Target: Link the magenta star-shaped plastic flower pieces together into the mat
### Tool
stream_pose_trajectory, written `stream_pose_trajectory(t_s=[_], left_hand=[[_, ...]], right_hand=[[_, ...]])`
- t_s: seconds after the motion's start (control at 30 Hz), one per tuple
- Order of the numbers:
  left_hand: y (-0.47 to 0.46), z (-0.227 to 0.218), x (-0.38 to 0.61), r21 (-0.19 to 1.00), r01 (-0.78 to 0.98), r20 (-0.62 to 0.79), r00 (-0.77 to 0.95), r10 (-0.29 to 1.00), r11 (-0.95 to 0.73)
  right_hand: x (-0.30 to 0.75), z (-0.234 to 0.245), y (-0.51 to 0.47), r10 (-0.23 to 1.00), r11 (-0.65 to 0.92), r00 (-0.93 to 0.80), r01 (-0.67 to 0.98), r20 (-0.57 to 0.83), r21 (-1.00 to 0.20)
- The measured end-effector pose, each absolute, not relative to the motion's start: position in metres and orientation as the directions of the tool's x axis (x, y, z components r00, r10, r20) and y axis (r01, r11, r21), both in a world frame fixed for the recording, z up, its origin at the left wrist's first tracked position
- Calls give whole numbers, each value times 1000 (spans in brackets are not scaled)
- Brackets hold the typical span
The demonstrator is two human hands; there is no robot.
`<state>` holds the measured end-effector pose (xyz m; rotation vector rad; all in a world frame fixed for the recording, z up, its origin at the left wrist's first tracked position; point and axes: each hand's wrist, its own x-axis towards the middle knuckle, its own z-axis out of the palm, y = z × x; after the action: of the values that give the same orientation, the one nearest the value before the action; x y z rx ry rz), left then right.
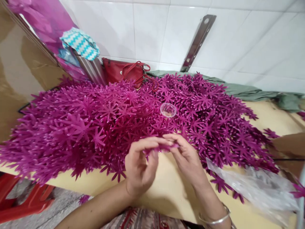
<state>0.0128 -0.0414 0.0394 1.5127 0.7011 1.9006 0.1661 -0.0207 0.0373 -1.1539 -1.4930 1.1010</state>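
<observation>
A big heap of magenta plastic flower pieces [95, 121] covers most of the yellow table [166, 190]. My left hand [140, 162] and my right hand [186, 156] meet just in front of the heap, fingers pinched together on a small magenta flower piece [164, 147] held between them. A small clear round cup [168, 110] rests on top of the heap, just beyond my hands.
A clear plastic bag [252, 184] lies at the right front. A red handbag [126, 72], a steel container [91, 68] and green cloth [250, 92] sit along the white tiled wall. Cardboard [21, 70] stands at left; a red stool [21, 200] below.
</observation>
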Motion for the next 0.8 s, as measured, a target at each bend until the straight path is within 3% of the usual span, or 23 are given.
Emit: stream_pose_trajectory(t_s=[0.13,0.17,0.23,0.3,0.4,0.53,0.63,0.8], left_hand=[[-63,36,30,642,-331,766,271,583,-691],[-65,32,33,692,-318,720,362,592,-648],[-62,21,34,869,-210,488,512,707,-448],[-54,12,32,959,-153,284,465,839,-239],[-41,5,27,964,-256,156,325,933,-72],[-36,6,27,948,-317,93,387,917,38],[-35,9,29,923,-368,53,407,912,110],[-21,6,27,845,-525,-50,122,991,107]], right_hand=[[155,50,5,899,322,-358,146,253,-936],[154,49,10,896,325,-357,122,264,-938],[156,44,17,917,290,-301,57,261,-955],[159,37,20,945,242,-226,-9,237,-970],[164,31,19,949,174,-248,-110,196,-979],[167,32,17,910,90,-393,-124,132,-988],[171,34,15,926,79,-356,-153,129,-985],[183,34,14,946,155,-236,-266,221,-951]])
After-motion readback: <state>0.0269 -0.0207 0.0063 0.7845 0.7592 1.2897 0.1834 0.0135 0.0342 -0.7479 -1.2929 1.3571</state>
